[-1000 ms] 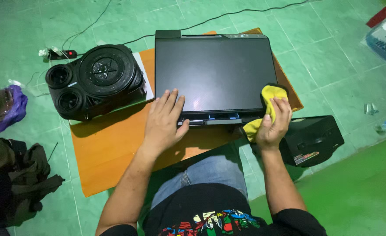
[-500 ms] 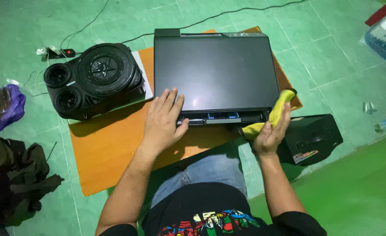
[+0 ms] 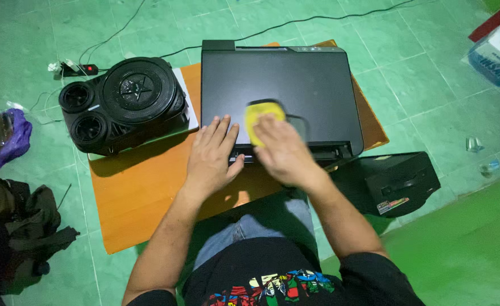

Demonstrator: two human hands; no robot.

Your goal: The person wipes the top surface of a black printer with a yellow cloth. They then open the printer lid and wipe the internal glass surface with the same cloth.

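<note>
A flat black printer (image 3: 295, 73) lies on an orange board (image 3: 142, 198) on the green tiled floor. My left hand (image 3: 211, 156) rests flat on the printer's near left corner, fingers spread, holding nothing. My right hand (image 3: 281, 148), blurred, presses a yellow cloth (image 3: 261, 115) onto the printer's lid near its front middle. The cloth shows only above my fingers.
A black speaker unit (image 3: 122, 102) with three round cones stands left of the printer. A small black box (image 3: 400, 181) sits on the floor at the right. A power strip (image 3: 74, 69) and cables lie behind. Dark clothes (image 3: 12, 226) and a purple bag (image 3: 6, 141) are far left.
My right hand has swept the yellow cloth from the printer's right front corner leftward onto the lid's front middle. My left hand has stayed put.
</note>
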